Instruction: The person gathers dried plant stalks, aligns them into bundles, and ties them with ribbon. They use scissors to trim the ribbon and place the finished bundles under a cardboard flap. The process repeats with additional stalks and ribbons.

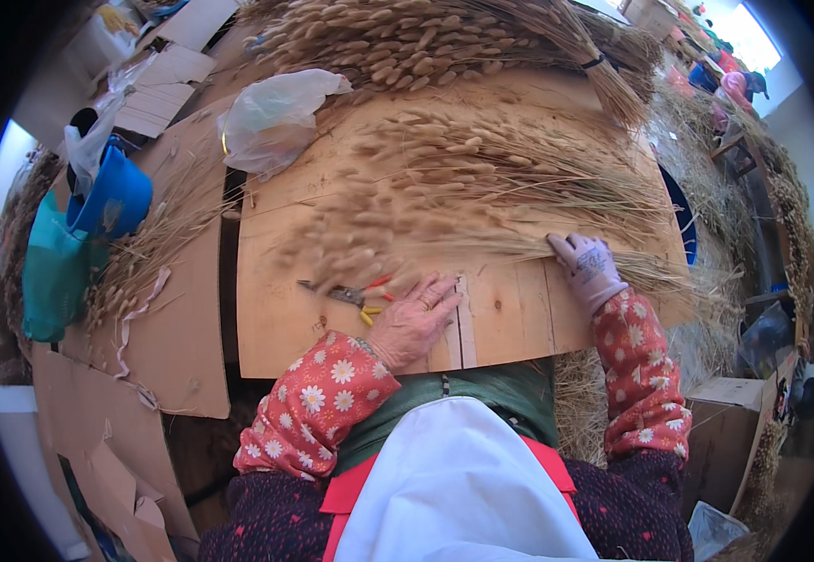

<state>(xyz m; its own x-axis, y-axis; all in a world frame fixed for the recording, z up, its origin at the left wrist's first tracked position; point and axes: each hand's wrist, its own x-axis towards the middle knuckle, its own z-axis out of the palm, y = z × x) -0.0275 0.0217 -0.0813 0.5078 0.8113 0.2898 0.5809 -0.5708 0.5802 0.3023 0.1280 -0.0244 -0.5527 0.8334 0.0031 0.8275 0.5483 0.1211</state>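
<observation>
My right hand [587, 270], in a pale lilac work glove, grips the stems of a dried bunny-tail grass bundle [477, 242]. The bundle's fluffy heads fan out to the left and are blurred by motion. Bare and palm down, my left hand [417, 316] rests on the wooden tabletop [512, 309], its fingers somewhat apart with nothing visible in them. Just left of it lies a pair of pliers [344, 293] with red and yellow on the handles, partly covered by grass heads. Beyond the blurred bundle, more loose bunny-tail stems [505, 161] lie across the board.
A large heap of bunny-tail grass [407, 42] and a tied bundle [593, 62] lie at the far edge. A plastic bag [280, 119] sits far left. Cardboard [189, 337] and a blue bucket [115, 193] stand left. Another person [736, 91] is far right.
</observation>
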